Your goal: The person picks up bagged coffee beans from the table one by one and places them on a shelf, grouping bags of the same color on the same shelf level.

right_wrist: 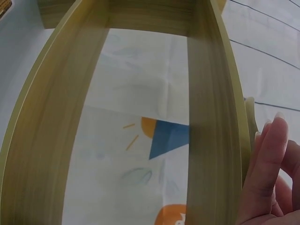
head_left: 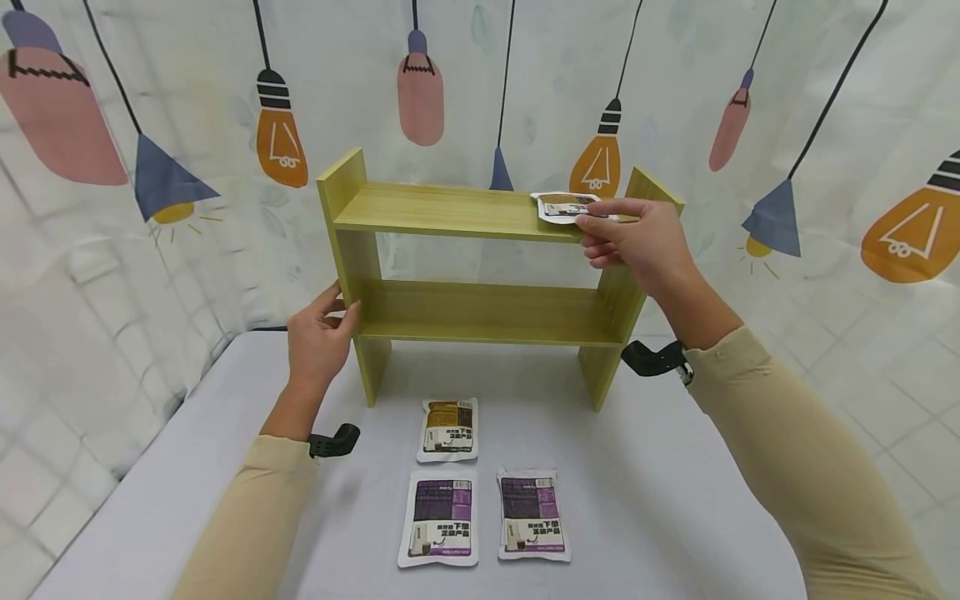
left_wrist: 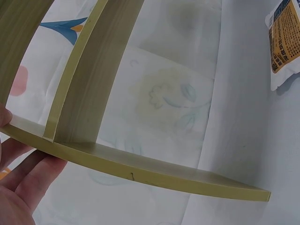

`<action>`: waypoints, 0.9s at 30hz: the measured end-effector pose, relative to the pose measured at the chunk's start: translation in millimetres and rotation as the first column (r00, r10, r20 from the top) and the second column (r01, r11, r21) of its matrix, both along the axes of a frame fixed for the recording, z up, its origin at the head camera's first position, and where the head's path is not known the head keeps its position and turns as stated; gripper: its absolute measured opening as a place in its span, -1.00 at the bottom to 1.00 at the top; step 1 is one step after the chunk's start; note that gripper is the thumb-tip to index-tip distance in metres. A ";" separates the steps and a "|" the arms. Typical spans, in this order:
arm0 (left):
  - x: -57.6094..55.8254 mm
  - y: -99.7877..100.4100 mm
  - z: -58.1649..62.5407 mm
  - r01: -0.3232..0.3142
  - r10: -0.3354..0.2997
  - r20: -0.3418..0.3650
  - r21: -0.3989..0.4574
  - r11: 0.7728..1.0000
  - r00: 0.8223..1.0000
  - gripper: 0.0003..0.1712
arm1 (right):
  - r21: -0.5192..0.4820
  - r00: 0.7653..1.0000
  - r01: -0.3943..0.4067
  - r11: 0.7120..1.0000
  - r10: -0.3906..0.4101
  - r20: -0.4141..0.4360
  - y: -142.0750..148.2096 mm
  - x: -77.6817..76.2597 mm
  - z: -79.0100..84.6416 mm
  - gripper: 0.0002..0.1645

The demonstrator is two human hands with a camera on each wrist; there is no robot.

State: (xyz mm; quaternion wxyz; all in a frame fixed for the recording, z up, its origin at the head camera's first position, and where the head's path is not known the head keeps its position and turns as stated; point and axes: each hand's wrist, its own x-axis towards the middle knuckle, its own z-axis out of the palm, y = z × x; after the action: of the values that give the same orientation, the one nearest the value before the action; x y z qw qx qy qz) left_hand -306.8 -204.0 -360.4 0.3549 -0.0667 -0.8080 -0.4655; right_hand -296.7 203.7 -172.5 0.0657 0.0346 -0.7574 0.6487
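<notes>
A two-tier wooden shelf [head_left: 480,312] stands on the table. My left hand [head_left: 321,337] grips its left side panel, the thumb in front and the fingers on the outer face, as the left wrist view also shows. At the right end of the top board, my right hand [head_left: 637,237] pinches a white-edged pouch [head_left: 562,208] with an orange-brown label between thumb and fingers. The pouch lies nearly flat over the board. From the right wrist, the hand [right_wrist: 274,173] appears beside the top board, with only a sliver of the pouch [right_wrist: 251,115] showing.
On the white table [head_left: 660,517] in front of the shelf lie an orange-brown pouch [head_left: 448,429] and two purple pouches, one at left [head_left: 441,517] and one at right [head_left: 534,515]. A curtain [head_left: 450,100] printed with lamps hangs behind the shelf.
</notes>
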 end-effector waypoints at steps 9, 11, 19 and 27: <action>0.7 -0.4 1.2 0.004 -0.004 0.000 0.005 1.000 1.000 -0.47 | -0.034 1.000 0.008 0.999 -0.009 -0.023 0.7 2.7 -2.2 -0.40; 0.8 -0.3 1.0 0.006 -0.006 0.001 0.004 1.000 1.000 -0.47 | -0.037 1.000 0.005 0.999 -0.007 -0.029 0.8 3.1 -3.4 -0.40; 0.6 -1.3 -0.2 0.005 -0.005 0.004 0.002 1.000 1.000 -0.46 | -0.025 0.999 0.015 1.000 -0.016 -0.047 0.5 6.8 -8.8 -0.42; 0.9 -0.7 0.9 -0.002 0.002 0.009 -0.004 1.000 1.000 -0.46 | -0.067 0.995 -0.006 0.998 -0.001 -0.097 2.3 13.1 -16.5 -0.38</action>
State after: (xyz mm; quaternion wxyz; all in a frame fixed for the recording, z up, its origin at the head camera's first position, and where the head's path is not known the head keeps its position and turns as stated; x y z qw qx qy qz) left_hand -305.9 -204.6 -359.5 0.3519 -0.0644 -0.8105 -0.4639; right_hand -283.7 206.0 -188.9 0.1026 0.0647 -0.7309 0.6716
